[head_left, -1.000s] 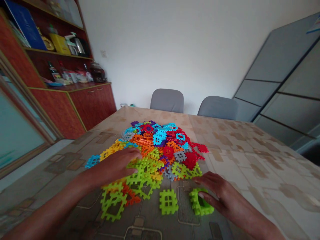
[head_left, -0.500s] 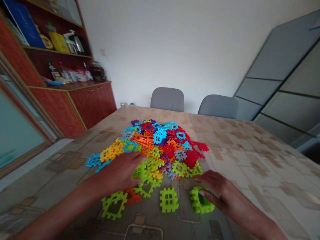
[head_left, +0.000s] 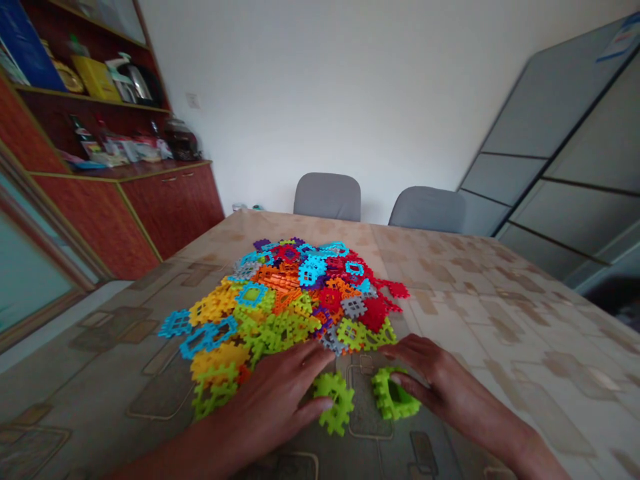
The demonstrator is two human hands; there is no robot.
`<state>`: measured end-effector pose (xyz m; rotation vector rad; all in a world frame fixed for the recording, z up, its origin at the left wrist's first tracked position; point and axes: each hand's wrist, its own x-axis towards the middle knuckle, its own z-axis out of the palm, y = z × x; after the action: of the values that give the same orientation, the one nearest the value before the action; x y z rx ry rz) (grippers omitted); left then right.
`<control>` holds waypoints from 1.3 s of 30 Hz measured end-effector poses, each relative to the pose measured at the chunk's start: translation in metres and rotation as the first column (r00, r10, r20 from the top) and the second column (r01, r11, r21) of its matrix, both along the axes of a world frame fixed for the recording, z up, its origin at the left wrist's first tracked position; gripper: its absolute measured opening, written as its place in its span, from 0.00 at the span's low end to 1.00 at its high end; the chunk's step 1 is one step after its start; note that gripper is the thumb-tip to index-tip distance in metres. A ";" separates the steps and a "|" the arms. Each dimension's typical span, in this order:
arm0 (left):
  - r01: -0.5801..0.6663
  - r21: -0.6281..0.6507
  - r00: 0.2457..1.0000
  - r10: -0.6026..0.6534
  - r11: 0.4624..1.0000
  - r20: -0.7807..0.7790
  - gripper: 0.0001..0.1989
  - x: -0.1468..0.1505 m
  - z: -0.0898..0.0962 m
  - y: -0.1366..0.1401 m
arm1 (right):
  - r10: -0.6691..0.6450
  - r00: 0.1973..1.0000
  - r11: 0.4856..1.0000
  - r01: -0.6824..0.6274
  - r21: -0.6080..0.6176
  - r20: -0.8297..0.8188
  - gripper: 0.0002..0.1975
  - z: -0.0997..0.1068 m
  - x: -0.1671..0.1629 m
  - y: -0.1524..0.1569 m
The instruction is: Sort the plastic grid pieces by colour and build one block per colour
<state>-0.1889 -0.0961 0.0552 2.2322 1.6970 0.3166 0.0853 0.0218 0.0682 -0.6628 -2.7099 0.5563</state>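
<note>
Green flat piece (head_left: 333, 417) at left hand (head_left: 287, 387), green hollow block (head_left: 385, 398) at right hand (head_left: 429, 370), hands partly spread, firm hold unclear

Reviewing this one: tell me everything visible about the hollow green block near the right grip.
The hollow green block is lime green, boxy and plastic-looking, with toothed edges and a wide opening that shows its inside. It looks built from several joined panels. It sits on the patterned table, nearer the camera than the colourful pile and right of a separate green piece. The right grip reaches over it, thumb overlapping the opening; how firmly it touches is unclear.
</note>
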 end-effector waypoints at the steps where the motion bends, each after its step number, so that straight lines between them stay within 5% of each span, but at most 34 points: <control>1: 0.038 -0.015 0.999 -0.038 0.999 0.008 0.32 -0.003 0.001 0.001 | -0.002 1.000 1.000 0.002 0.000 -0.002 0.16 0.000 0.000 0.000; 5: 0.168 -0.031 0.986 -0.167 0.985 0.024 0.40 -0.005 0.005 0.002 | -0.006 1.000 1.000 0.006 0.008 -0.006 0.17 0.000 0.002 0.001; 10: 0.248 0.014 0.968 -0.249 0.969 0.045 0.28 0.008 -0.002 -0.002 | 0.006 1.000 1.000 -0.006 0.005 -0.004 0.17 0.001 0.001 0.001; 17: 0.002 0.042 0.999 -0.004 0.999 0.045 0.38 0.008 -0.011 0.003 | 0.012 1.000 1.000 -0.012 0.020 0.005 0.17 0.003 0.001 0.001; 24: -0.041 -0.003 0.999 0.041 0.999 0.033 0.42 0.007 -0.016 0.003 | 0.001 1.000 1.000 -0.001 0.018 0.005 0.17 -0.002 0.002 0.002; 30: -0.124 0.181 0.975 0.086 0.976 0.206 0.17 -0.062 0.023 0.014 | -0.002 1.000 0.999 0.002 0.040 0.003 0.17 -0.009 0.007 0.005; 33: -0.178 0.243 0.970 0.128 0.954 0.207 0.14 -0.107 0.038 0.014 | -0.003 1.000 0.999 0.003 0.050 -0.004 0.16 -0.010 0.007 0.007; 39: 0.056 0.059 0.993 -0.062 0.997 0.100 0.22 -0.157 -0.001 -0.030 | -0.006 1.000 0.999 0.005 0.036 0.016 0.15 -0.010 0.005 0.006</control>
<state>-0.3462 -0.1262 0.0544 2.2595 1.5852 0.4610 0.0906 0.0281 0.0582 -0.6679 -2.7252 0.5019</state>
